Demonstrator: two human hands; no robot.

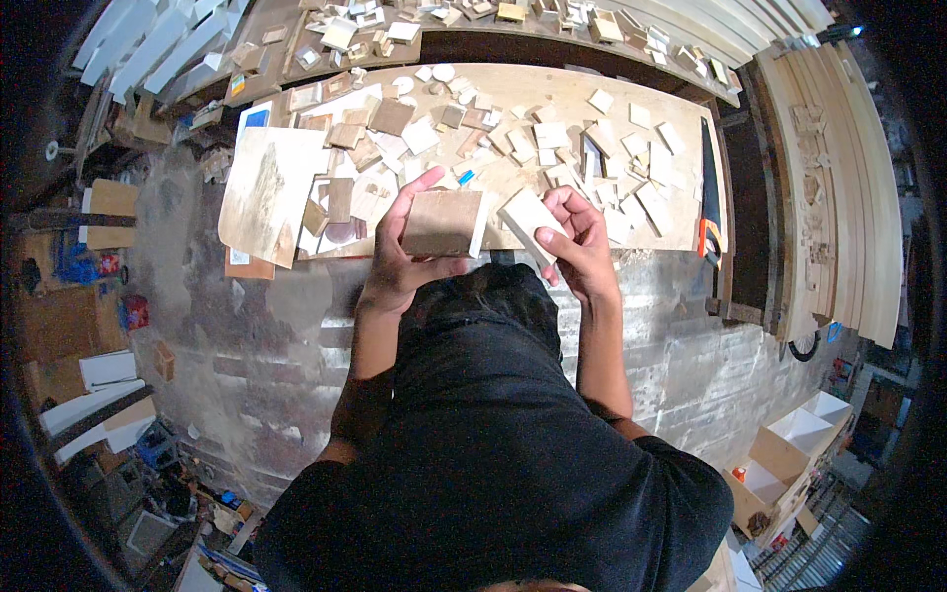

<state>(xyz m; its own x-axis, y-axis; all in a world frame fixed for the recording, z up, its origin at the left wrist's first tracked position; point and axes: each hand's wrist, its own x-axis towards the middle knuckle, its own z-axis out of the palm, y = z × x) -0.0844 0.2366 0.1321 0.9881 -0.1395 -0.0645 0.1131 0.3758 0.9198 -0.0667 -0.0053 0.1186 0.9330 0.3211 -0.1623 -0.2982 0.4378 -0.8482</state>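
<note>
My left hand (397,242) grips a brown wooden block (441,224) with a pale right edge, thumb along its lower side and fingers at its left and top. In my right hand (582,237) is a pale wooden block (528,225), tilted, with the thumb on its face. The two blocks are apart, held up over the near edge of the workbench (681,232). Beyond them, many loose wood offcuts (552,135) lie scattered on the bench. A small blue piece (466,178) shows just above the brown block.
A handsaw (709,197) with an orange and black handle lies along the bench's right end. A stained wooden board (271,192) overhangs the left front corner. More offcuts fill the back shelf (444,44). Long planks (858,187) are stacked at the right; open boxes (794,444) stand lower right.
</note>
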